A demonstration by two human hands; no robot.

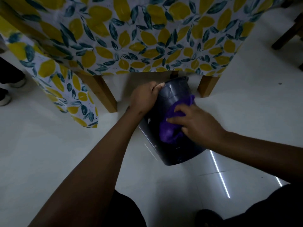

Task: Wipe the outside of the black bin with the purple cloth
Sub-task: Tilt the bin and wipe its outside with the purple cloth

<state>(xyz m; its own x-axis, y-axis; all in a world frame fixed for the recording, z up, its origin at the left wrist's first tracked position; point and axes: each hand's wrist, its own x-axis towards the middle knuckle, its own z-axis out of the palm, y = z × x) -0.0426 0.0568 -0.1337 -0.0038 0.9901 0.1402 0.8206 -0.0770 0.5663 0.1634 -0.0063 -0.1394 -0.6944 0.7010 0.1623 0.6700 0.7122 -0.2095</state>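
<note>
The black bin (173, 95) lies tipped over on the white floor, its rim toward the table and its base toward me. My left hand (144, 95) grips the bin's rim at the far left side and holds it steady. My right hand (193, 122) presses the purple cloth (170, 126) flat against the bin's upper side wall. The cloth is bunched, and part of it sticks out past my fingers near the rim. The bin's underside is hidden.
A table draped in a lemon-print cloth (147, 38) stands just behind the bin, with wooden legs (103, 94) on both sides. A person's shoes (5, 99) show at far left. A dark chair leg (285, 36) is at upper right. My knees (246, 213) are below.
</note>
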